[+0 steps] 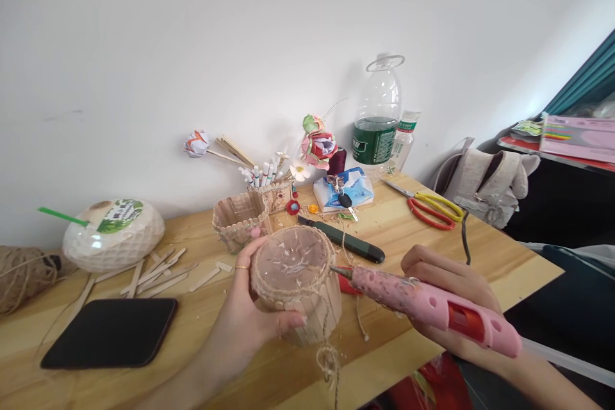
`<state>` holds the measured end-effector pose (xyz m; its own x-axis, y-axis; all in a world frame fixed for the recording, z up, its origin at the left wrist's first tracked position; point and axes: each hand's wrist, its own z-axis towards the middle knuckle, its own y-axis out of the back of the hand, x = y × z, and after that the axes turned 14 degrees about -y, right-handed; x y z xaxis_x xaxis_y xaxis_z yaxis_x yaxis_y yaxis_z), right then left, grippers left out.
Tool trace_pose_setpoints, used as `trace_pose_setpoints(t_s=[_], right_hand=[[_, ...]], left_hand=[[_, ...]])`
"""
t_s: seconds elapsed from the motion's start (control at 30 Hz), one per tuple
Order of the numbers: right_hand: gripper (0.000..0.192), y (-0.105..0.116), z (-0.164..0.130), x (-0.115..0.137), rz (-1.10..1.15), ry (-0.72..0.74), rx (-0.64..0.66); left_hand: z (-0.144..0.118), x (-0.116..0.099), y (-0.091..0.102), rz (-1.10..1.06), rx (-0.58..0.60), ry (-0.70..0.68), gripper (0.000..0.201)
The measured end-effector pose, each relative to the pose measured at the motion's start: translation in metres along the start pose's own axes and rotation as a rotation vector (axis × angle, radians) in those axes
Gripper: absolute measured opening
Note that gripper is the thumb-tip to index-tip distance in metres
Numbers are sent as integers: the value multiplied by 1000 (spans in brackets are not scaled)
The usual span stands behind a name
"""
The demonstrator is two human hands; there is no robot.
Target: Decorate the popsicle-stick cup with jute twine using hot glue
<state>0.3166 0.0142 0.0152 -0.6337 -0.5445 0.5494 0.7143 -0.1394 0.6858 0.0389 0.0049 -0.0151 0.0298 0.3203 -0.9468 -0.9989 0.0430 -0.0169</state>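
My left hand (pixel 254 314) grips a round container (pixel 307 314) sided with wooden craft sticks, its clear plastic base tilted up toward me. Twine runs round the base's edge, and a loose twine tail (pixel 329 359) dangles down the front. In my right hand (pixel 451 282) is a pink hot glue gun (pixel 403 295), its metal nozzle at the right edge of the twine-wrapped rim; whether it touches I cannot tell. The fingers of that hand are partly hidden behind the gun. Just behind stands a second stick-sided container (pixel 240 214).
A black phone (pixel 110 333), loose craft sticks (pixel 158 275) and a twine ball (pixel 24 278) lie on the left. A dark green utility knife (pixel 348 240), red-and-yellow-handled scissors (pixel 432 208), a tissue pack (pixel 343 189) and a large plastic bottle (pixel 377 128) are farther back.
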Motion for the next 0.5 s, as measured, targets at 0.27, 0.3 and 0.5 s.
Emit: trace_pose_setpoints(t_s=[0.27, 0.3, 0.5], right_hand=[[13, 5, 2, -4, -27, 47, 29], [13, 5, 3, -3, -30, 41, 28], [13, 7, 8, 2, -56, 47, 21]], left_hand=[[-1, -5, -2, -15, -11, 18, 96], [-1, -5, -2, -9, -14, 15, 97], [-1, -5, 0, 1, -17, 7, 100]])
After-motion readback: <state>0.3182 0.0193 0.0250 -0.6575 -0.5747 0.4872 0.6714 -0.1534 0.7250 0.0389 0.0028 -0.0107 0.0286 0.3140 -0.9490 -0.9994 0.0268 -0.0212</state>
